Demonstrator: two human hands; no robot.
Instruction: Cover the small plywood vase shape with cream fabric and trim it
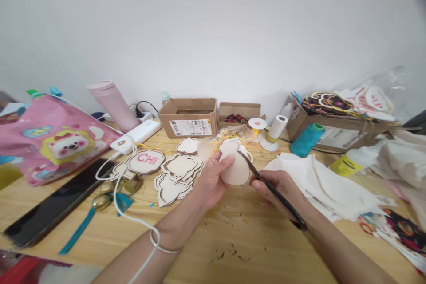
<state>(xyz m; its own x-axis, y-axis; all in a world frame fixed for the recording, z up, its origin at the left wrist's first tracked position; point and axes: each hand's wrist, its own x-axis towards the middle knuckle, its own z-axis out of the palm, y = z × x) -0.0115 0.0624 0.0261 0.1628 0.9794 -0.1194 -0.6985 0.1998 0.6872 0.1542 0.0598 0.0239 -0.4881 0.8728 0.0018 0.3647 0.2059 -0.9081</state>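
Currently, left hand pinches pale, flat, gourd-shaped piece between fingers above wooden table; right hand clasps slim black tool at its edge. Risk: loose pinch could let tool skid, scuffing piece.

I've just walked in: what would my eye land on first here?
Probably the bright pink bag with a cartoon animal face, at the far left of the table. Next, at the centre, the left hand holds a pale rounded piece while the right hand holds a long black tool at its edge. To the right, a teal spool stands out before a cardboard box.
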